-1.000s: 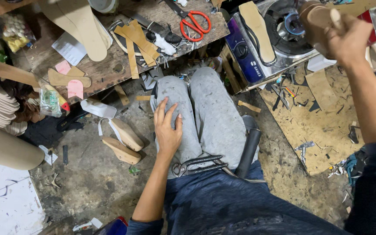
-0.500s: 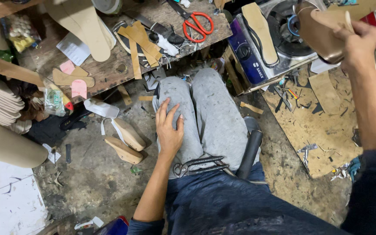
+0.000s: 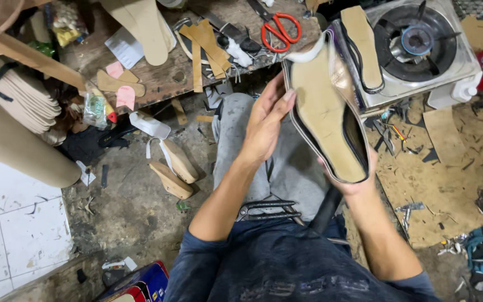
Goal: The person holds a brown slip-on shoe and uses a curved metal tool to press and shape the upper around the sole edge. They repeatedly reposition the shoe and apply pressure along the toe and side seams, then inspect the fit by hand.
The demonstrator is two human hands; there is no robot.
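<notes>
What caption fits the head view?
Both hands, left hand and right hand, hold an upturned shoe above the lap.

- Illumination: even, fairly bright overhead light; colours read clearly across the whole view.
- Shadows: soft and short, darkest beneath the wooden bench (image 3: 157, 84) at the upper left.
- Glare: mild sheen on the metal gas stove (image 3: 420, 50) and on the white floor tiles (image 3: 12, 223).
- Focus: sharp centre; slight softness at the frame edges.
- Distortion: wide-angle bowing toward the corners.
</notes>
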